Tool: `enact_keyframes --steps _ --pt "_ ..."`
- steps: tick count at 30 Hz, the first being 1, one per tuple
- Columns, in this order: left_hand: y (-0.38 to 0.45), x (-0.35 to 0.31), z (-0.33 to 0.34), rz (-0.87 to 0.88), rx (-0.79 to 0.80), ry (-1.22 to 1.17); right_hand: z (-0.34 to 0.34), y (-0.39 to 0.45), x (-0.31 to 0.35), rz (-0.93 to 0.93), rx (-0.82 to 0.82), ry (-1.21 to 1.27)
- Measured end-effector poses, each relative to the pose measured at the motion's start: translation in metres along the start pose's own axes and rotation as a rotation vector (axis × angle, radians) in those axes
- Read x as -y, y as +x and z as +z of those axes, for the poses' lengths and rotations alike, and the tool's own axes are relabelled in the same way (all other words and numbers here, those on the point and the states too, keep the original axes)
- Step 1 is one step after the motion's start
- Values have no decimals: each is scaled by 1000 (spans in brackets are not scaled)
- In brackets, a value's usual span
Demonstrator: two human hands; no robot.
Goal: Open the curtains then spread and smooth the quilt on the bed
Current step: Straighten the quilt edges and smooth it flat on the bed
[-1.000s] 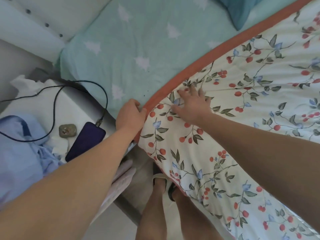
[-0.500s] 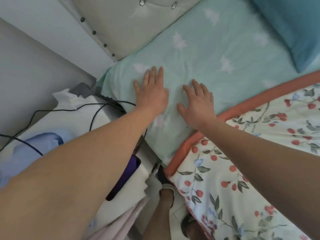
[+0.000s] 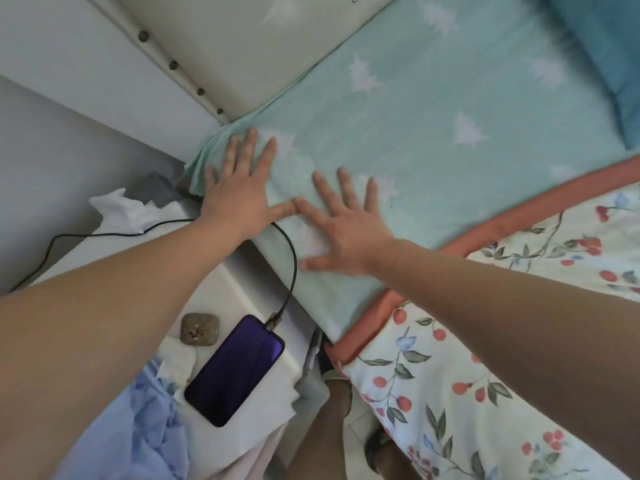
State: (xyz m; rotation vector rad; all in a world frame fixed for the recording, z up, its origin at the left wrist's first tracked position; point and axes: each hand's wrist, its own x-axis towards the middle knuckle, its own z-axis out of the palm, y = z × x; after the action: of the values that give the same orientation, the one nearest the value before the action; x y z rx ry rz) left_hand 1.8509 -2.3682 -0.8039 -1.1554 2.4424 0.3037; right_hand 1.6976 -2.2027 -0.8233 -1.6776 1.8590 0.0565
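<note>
The quilt [image 3: 502,358], cream with red berries, leaves and an orange border, covers the lower right of the bed. Beyond its edge lies the mint-green sheet [image 3: 450,116] with white tree shapes. My left hand [image 3: 239,188] lies flat with spread fingers on the sheet's near corner by the headboard. My right hand [image 3: 346,226] presses flat on the sheet just above the quilt's orange border, fingers splayed. The left thumb and the right forefinger meet at their tips. Neither hand holds anything.
A padded cream headboard [image 3: 242,46] with studs runs along the top left. A blue pillow [image 3: 609,57] sits at the top right. The white bedside stand [image 3: 225,289] carries a purple phone [image 3: 235,368] on a black cable [image 3: 291,271], tissues and blue cloth.
My left hand let go of the quilt's orange edge and my right hand left the quilt top. Both moved up onto the green sheet and now press further toward its near corner.
</note>
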Motion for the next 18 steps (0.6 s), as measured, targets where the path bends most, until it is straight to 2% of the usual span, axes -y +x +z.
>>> enact_keyframes --steps 2,3,5,6,7,9,12,15,18 --pt "-8 6 -3 -97 52 -53 -8 -13 -14 -117 0 112" --pt "-11 6 -8 -148 77 -69 -16 -14 -23 -120 -82 210" --pt "-15 -4 -21 -217 41 -20 -38 -9 -45 4 -347 338" --pt "-14 -15 -29 -203 -35 -3 -52 -3 -60 121 -440 351" --pt "-10 -27 -35 -144 -120 -8 -66 2 -77 251 -465 336" --pt "5 -55 -45 41 -229 10 -86 16 -110 486 -412 270" --pt "47 -99 -49 229 -299 72 -88 42 -135 685 -304 234" --pt "92 -130 -40 304 -281 91 -69 62 -139 666 -334 185" --pt "101 -103 -14 300 -252 150 -52 49 -133 425 -326 51"
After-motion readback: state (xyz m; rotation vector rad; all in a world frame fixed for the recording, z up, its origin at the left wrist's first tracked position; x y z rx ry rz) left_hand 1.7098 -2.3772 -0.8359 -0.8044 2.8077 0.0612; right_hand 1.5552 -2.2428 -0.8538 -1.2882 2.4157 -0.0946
